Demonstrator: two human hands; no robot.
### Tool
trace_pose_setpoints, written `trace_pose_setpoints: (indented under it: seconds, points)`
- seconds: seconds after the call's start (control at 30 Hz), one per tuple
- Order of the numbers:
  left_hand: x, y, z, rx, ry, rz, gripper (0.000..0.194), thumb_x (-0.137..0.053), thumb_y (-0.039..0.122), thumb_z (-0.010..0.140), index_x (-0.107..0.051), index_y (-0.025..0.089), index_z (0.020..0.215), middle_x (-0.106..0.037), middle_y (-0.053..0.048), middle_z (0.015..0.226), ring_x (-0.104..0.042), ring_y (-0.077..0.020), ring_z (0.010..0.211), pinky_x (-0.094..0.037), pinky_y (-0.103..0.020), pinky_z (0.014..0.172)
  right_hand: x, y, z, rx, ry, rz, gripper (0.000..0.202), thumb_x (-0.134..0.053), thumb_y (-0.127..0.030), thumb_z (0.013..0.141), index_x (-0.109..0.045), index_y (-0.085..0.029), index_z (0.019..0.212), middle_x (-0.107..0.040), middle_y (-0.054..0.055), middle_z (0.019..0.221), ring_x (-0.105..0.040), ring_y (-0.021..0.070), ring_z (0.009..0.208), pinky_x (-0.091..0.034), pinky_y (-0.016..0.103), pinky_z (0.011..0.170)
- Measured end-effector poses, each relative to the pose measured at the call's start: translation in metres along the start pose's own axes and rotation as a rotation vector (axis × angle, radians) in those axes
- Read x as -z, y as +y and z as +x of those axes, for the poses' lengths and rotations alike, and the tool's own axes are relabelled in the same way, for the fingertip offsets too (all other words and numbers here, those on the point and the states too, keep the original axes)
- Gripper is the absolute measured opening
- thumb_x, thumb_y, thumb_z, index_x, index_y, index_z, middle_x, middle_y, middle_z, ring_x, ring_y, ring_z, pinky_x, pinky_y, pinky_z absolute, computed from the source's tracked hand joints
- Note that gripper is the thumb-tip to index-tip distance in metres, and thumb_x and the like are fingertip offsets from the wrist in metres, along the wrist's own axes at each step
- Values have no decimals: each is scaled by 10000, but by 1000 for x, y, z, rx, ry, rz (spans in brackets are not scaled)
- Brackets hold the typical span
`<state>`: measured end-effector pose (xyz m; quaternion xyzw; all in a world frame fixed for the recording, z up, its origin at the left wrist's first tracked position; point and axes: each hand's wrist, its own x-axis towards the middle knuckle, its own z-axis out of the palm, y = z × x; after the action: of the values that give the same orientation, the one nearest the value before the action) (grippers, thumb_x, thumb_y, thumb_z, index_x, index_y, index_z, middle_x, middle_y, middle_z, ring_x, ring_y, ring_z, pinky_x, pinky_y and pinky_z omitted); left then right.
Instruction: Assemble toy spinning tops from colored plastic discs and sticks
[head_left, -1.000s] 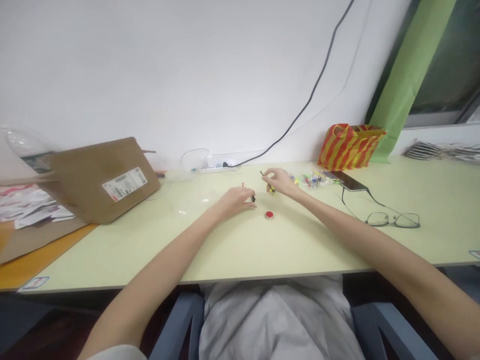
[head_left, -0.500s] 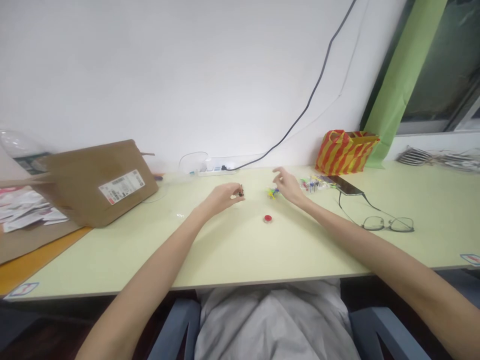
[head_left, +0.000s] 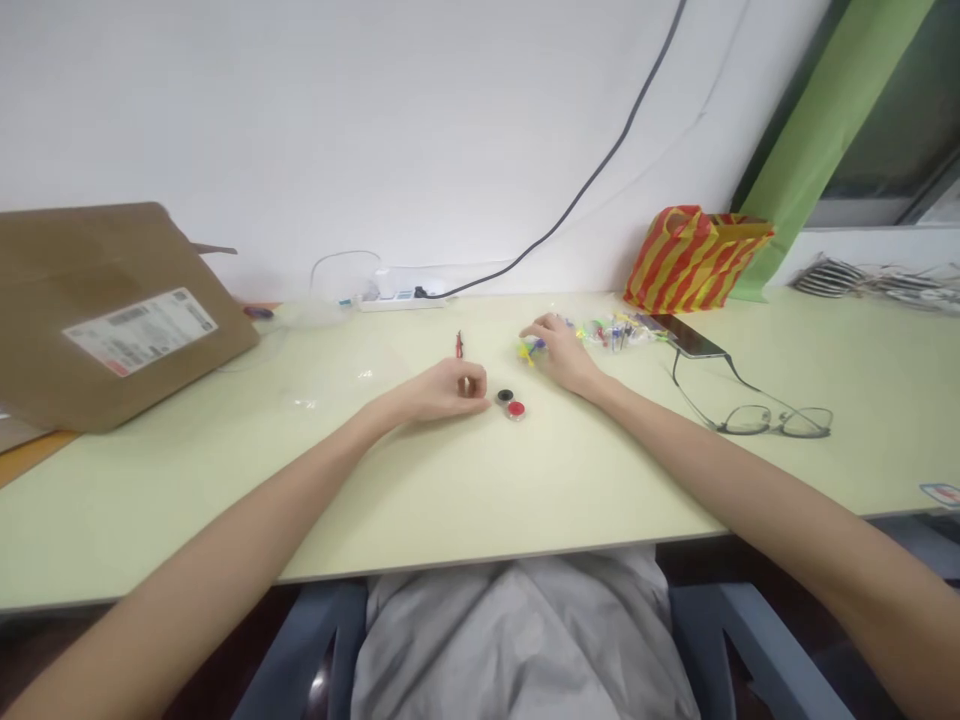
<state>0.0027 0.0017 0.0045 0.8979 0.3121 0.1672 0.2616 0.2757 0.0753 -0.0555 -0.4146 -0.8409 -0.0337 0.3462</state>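
Note:
My left hand [head_left: 444, 390] rests low over the table with its fingers curled and thumb apart, and nothing shows between them. Just right of its fingertips lie a small round black piece [head_left: 505, 396] and a round red piece [head_left: 516, 409], side by side. Behind the hand is a thin red and dark item [head_left: 459, 346]. My right hand [head_left: 562, 352] reaches down over small yellow and blue pieces [head_left: 527, 350]; its fingers are bent, and what they touch is partly hidden. Beside it lies a clear bag of colourful small parts [head_left: 619, 332].
A cardboard box [head_left: 142, 310] stands at the left. A power strip [head_left: 405, 298] lies along the wall. At the right are a red and yellow striped bag [head_left: 694, 262], a phone [head_left: 688, 337] and glasses [head_left: 772, 420]. Clear plastic film lies behind my left forearm.
The black piece now lies by the red one, and my left hand is beside them, free of the small dark item it held. My right hand has lowered onto the colourful pieces. The view has shifted.

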Motion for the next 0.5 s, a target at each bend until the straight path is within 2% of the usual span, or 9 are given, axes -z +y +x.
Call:
trace_pose_setpoints:
  seconds: [0.07, 0.13, 0.2, 0.27, 0.37, 0.5]
  points:
    - [-2, 0, 1, -37, 63, 55, 179, -612, 379, 895, -613, 203, 864, -647, -17, 854, -593, -170, 791, -488, -308, 764, 2, 1, -1, -13, 5, 1, 514, -535, -25, 728, -654, -205, 1195, -561, 116, 1171, -512, 293, 1078, -430, 423, 917]
    - [-5, 5, 2, -102, 131, 100, 207, -593, 381, 919, -633, 222, 1045, -661, -49, 1052, -618, -202, 968, -498, -346, 890, 2, 2, 0, -22, 0, -11, 504, -536, -25, 735, -661, -203, 1190, -569, 115, 1173, -507, 292, 1073, -420, 423, 919]
    - [-10, 12, 3, -166, 126, 142, 331, -589, 396, 937, -606, 256, 1237, -615, -77, 1273, -589, -234, 1161, -467, -388, 1016, 1, 2, 0, -22, -13, -19, 507, -505, -5, 750, -664, -201, 1190, -577, 115, 1181, -506, 289, 1077, -411, 420, 919]
    - [-16, 20, 4, -192, 67, 195, 416, -603, 412, 942, -575, 277, 1334, -577, -86, 1364, -569, -254, 1229, -450, -404, 1061, -1, 1, 1, -14, -20, -18, 526, -468, 20, 763, -661, -200, 1200, -579, 115, 1190, -507, 283, 1081, -407, 413, 913]
    - [-24, 25, 6, -182, 16, 275, 389, -587, 396, 962, -596, 259, 1325, -627, -92, 1270, -613, -252, 1150, -487, -382, 999, -2, 1, 1, -7, -12, -14, 532, -442, 32, 779, -655, -195, 1211, -574, 120, 1192, -511, 278, 1082, -404, 404, 905]
    - [-27, 20, 9, -173, 45, 339, 269, -518, 372, 1004, -667, 246, 1188, -653, -73, 1125, -643, -223, 1039, -501, -332, 907, -2, 0, 0, -15, -17, -11, 513, -435, 25, 795, -651, -192, 1207, -565, 122, 1181, -514, 277, 1074, -403, 400, 903]
